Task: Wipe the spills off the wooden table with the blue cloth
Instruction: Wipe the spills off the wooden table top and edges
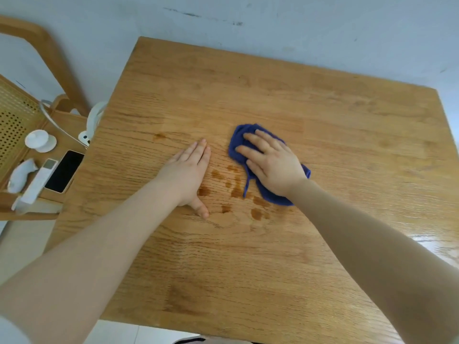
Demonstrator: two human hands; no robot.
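Here the right hand (272,163) lies flat on the blue cloth (250,155), its fingers spread and straight, pressing the bunched fabric onto the wooden worktop (273,95) near the middle, a little to the right. The grip is open, nothing pinched. The left hand (190,170) rests palm down on the bare wood just left of the cloth, fingers straight and together, thumb pointing toward the near edge. Between the two hands and slightly nearer lie brown spills (236,187) in several patches, some touching the cloth's near edge. A smaller brown stain (159,136) sits farther left. A phone (65,171) lies on a side shelf at far left.
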